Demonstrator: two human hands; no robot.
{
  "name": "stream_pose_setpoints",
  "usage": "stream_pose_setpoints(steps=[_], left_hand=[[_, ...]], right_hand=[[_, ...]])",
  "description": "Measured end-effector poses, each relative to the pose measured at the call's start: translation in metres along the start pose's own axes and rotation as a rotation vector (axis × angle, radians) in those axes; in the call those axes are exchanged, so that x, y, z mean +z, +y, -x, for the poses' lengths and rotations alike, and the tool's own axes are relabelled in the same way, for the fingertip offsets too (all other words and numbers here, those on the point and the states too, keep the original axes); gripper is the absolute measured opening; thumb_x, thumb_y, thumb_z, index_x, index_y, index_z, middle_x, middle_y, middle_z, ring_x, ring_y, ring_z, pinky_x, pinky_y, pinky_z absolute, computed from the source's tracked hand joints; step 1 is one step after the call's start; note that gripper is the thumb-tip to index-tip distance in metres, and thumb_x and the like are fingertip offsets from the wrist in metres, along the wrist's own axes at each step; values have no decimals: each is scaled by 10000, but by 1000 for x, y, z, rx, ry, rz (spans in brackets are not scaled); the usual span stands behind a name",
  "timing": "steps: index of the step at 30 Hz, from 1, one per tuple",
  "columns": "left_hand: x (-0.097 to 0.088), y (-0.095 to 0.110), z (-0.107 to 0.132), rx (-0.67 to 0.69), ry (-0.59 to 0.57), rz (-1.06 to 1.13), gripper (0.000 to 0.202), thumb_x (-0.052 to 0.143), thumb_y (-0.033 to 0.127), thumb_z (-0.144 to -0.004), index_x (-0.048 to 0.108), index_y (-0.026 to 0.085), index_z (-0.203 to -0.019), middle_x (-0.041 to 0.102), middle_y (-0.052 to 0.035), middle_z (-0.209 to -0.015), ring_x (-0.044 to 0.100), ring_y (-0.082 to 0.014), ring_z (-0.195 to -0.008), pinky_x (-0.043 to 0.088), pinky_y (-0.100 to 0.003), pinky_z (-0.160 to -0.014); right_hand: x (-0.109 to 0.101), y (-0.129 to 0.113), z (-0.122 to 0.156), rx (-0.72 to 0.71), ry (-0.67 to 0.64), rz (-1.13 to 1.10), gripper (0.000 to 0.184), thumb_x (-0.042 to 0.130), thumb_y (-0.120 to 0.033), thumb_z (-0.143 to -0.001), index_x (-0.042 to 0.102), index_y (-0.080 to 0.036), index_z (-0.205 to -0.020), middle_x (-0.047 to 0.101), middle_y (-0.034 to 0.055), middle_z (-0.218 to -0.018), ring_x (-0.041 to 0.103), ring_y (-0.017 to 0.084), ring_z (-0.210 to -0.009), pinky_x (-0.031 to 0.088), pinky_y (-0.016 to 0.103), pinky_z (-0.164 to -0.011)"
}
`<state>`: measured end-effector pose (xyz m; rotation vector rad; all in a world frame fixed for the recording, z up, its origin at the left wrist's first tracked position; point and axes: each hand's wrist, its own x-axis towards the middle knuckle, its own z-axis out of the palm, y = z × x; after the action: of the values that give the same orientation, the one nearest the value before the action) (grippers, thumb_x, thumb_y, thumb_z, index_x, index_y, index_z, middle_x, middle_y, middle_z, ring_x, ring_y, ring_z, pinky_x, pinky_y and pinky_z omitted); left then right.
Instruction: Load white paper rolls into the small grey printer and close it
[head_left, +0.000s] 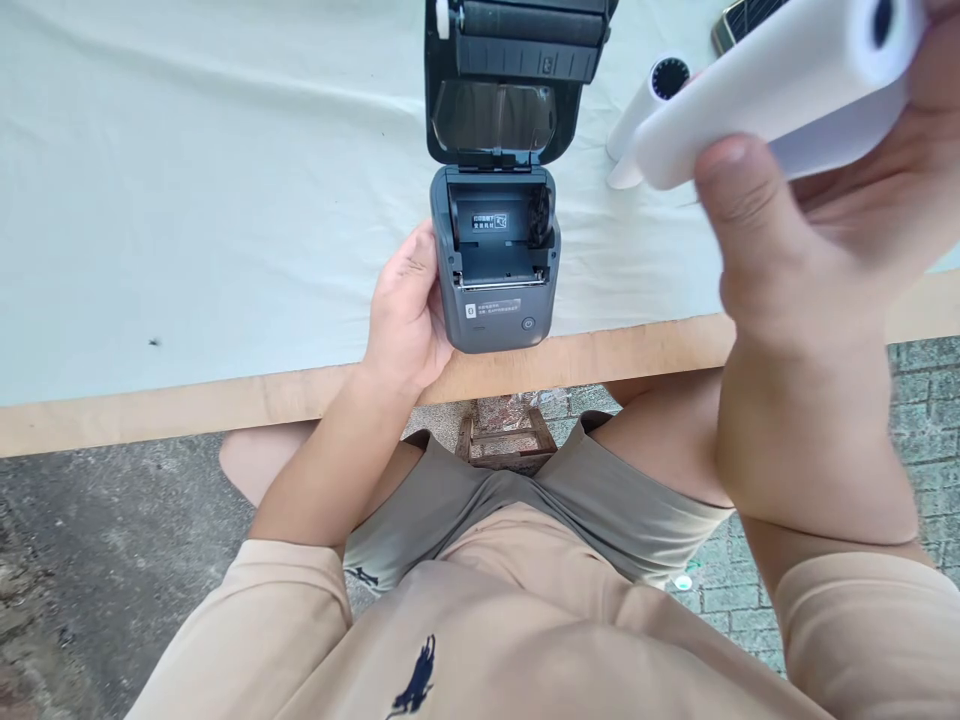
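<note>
A small dark grey label printer [495,270] stands near the table's front edge with its lid [502,80] swung open and its paper bay bare. My left hand [405,315] is closed against the printer's left side, steadying it. My right hand [817,220] is raised close to the camera at the upper right, fingers wrapped round a white paper roll [780,85] held lengthwise above the table.
A second white paper roll [646,100] lies on the pale cloth [187,200] to the right of the printer. A dark device corner [739,20] shows at the top right. The wooden table edge [225,400] runs in front of my knees; paved ground lies below.
</note>
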<state>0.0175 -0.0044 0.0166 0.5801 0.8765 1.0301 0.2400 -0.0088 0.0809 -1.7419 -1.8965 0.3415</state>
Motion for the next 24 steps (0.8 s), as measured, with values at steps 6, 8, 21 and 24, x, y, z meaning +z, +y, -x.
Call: stream_pose_setpoints(steps=[6,8,21,24], left_hand=[[-11,-11,-5,128,-65,-37,325,431,434,-968,668,231,-1058,729,-27,-1146,636,-215,-1225,484,-395,-1127],[-12,-13,-6,137,-55,-39,314,453,447,-960,676,242,-1044,739,-14,-1096,661,-203,-1171,512,-378,-1088],[-8,-12,-5,147,-56,59,258,508,397,-953,697,223,-929,712,24,-866,676,-96,-828,569,-214,-804],[-8,-12,-5,149,-63,59,253,524,400,-946,701,219,-932,710,22,-878,672,-94,-834,562,-206,-785]], right_hand=[[26,-21,-7,-485,127,-425,386,595,-344,-864,469,-271,-1221,657,13,-1117,648,188,-982,500,345,-857],[32,-27,-7,-452,85,-387,422,632,-316,-842,471,-259,-1227,677,18,-1050,655,186,-866,491,333,-729],[58,-35,-5,-525,205,311,154,431,-240,-973,578,-267,-937,733,-63,-925,631,176,-783,287,372,-733],[57,-35,-6,-525,189,374,139,440,-224,-963,572,-265,-947,727,-64,-917,616,173,-773,279,365,-727]])
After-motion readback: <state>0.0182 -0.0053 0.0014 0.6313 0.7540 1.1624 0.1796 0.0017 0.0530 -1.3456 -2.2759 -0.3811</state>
